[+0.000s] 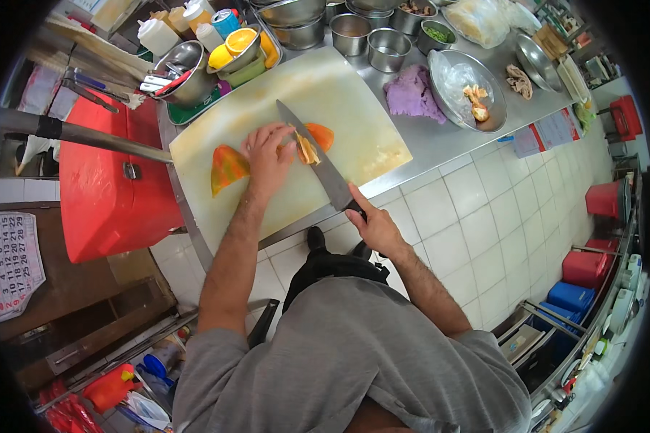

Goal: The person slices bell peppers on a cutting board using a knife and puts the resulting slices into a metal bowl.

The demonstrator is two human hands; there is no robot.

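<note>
My right hand (pixel 379 222) grips the black handle of a large chef's knife (pixel 323 170). Its blade lies across the white cutting board (pixel 368 124), tip pointing to the far side. Just left of the blade, my left hand (pixel 268 154) is over the board with bent fingers, fingertips close to pale orange strips (pixel 306 150). Some orange shows beneath those fingers, but whether they grip it is hidden. A mottled orange and green piece, apparently bell pepper (pixel 229 169), lies left of that hand. Another orange piece (pixel 322 136) lies past the blade, on its right.
A purple cloth (pixel 414 94) and a metal bowl (pixel 495 116) with a plastic bag and orange scraps stand right of the board. Metal pots (pixel 388 48) line the back. Left are a utensil pot (pixel 187 92), a bowl of cut oranges (pixel 249 57) and a red cooler (pixel 103 184).
</note>
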